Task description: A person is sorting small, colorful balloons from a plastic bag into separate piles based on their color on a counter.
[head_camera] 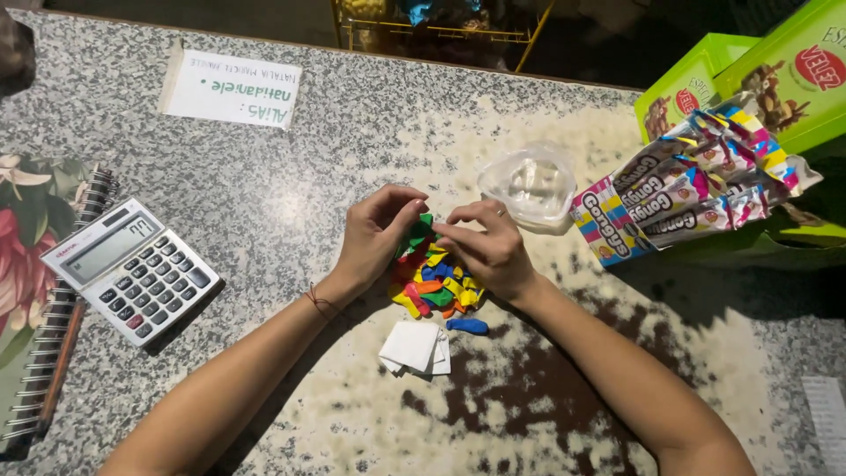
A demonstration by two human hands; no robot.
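A pile of small uninflated balloons (437, 286) in red, yellow, blue, green and orange lies on the speckled granite counter (352, 132). My left hand (374, 234) and my right hand (489, 247) meet over the top of the pile, fingertips pinching at balloons there; a green and a red one show between them. A single blue balloon (467, 325) lies apart, just below the pile. A few small white paper squares (416, 347) are stacked near it.
A grey calculator (132, 269) rests on a spiral notebook (35, 291) at the left. A clear plastic bag (529, 185) sits behind my hands. Colourful snack packets (687, 189) and green boxes (758, 79) crowd the right. A white paper note (233, 88) lies far left.
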